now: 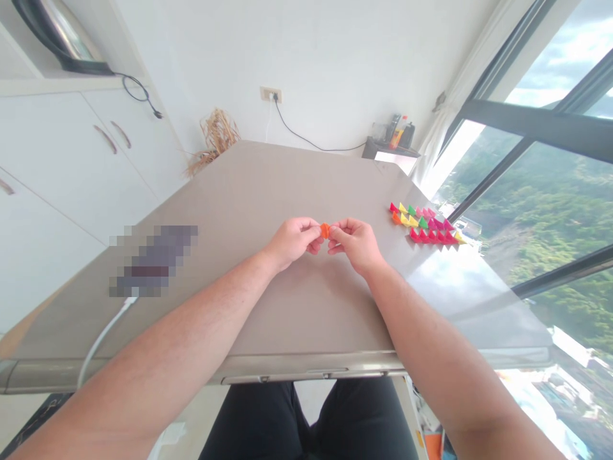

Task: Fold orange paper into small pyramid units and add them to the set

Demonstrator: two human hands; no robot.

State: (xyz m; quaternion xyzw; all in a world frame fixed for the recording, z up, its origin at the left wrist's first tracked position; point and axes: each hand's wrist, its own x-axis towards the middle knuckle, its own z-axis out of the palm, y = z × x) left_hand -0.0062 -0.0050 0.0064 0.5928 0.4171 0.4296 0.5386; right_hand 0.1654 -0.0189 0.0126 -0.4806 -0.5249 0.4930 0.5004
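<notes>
My left hand [293,240] and my right hand [355,243] meet above the middle of the grey table [249,191]. Both pinch one small orange folded paper piece [325,230] between thumb and fingertips. The piece is held just off the tabletop. To the right of my right hand lie several small folded paper pieces [426,225] in rows, coloured pink, red, yellow, green and orange.
A blurred dark object [153,260] lies on the table's left with a white cable [103,335] running off the near edge. Dried grass [215,137] sits at the far left corner. White cupboards stand left; a large window is right.
</notes>
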